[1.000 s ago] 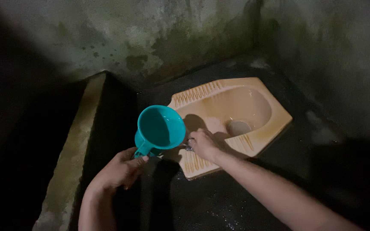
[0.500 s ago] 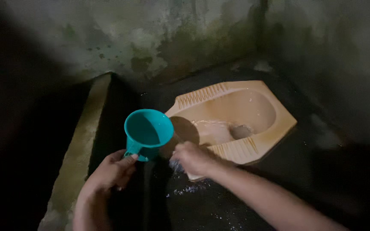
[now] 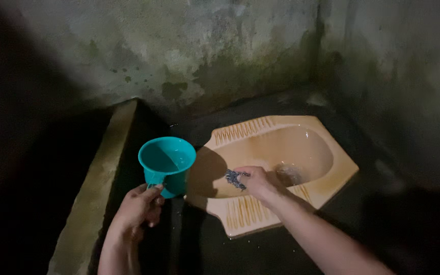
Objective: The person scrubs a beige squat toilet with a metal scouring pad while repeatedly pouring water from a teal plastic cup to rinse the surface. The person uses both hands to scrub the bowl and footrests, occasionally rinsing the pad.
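Scrubbing squat toilet pan: right hand fingers pinching steel scourer on rim at 7 o'clock; left hand fingers wrapped round teal dipper handle. Pan wet, yellow staining left.

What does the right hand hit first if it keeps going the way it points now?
The right hand, gripping a metal scrubber, points left across the squat toilet pan. It would probably meet the pan's inner left slope first, then the teal dipper in the left hand; depth is unclear.
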